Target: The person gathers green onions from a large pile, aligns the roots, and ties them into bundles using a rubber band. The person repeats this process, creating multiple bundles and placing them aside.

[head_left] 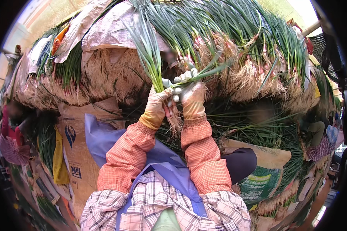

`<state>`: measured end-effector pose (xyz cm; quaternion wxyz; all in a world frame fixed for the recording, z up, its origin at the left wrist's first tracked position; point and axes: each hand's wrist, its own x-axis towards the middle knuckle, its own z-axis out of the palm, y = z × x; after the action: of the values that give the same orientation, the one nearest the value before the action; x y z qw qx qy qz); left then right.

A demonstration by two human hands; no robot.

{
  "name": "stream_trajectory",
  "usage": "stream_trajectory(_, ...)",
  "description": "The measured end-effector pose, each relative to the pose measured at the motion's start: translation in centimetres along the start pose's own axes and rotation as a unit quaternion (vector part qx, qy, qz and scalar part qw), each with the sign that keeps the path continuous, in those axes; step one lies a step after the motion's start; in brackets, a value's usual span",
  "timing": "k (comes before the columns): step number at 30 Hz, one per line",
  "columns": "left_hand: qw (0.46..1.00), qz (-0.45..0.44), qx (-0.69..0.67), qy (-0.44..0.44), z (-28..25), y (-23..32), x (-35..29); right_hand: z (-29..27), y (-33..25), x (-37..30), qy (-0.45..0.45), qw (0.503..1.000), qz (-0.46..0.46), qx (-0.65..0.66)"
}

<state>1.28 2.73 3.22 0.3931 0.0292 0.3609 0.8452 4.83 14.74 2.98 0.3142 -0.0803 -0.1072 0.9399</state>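
Observation:
A small bunch of green garlic stands up out of my left hand. Its flat leaves spread upward, and pinkish bases with pale roots hang below the fingers. My right hand is closed close beside it, its fingers curled around some long green leaves that stick out to the right. Both hands wear whitish gloves with yellowed cuffs. The two hands almost touch, so exactly where the bunch and the leaves meet is hidden.
A high heap of green garlic lies ahead, roots facing me. A pale sheet covers part of it. More leaves lie low at right, by a green printed sack. A brown sack lies at left. Other people sit at both sides.

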Motion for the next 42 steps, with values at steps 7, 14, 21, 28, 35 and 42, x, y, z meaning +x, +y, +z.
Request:
stream_trajectory(7,0.993,-0.018,0.112,-0.018,1.0,2.3,-0.7,3.9,0.2,1.3,-0.013,0.983,-0.011,-0.185)
stream_trajectory(14,0.995,-0.013,0.097,-0.009,-1.0,0.7,-0.6,-0.6,2.3,2.3,-0.012,0.775,-0.055,-0.629)
stream_trajectory(21,0.998,0.028,0.053,0.008,-0.1,1.7,-0.9,-2.3,1.7,4.9,0.015,0.563,-0.211,-0.799)
stream_trajectory(28,0.954,0.145,0.237,0.11,-1.4,17.0,5.7,0.1,-2.3,1.2,-0.274,0.448,0.181,-0.832)
stream_trajectory(35,0.949,0.139,0.276,0.055,0.6,16.9,5.9,-3.0,-8.4,7.0,0.061,0.662,0.105,-0.74)
stream_trajectory(42,0.985,-0.029,0.136,-0.099,-1.6,3.6,3.9,1.7,-0.9,2.6,-0.132,0.673,-0.024,-0.727)
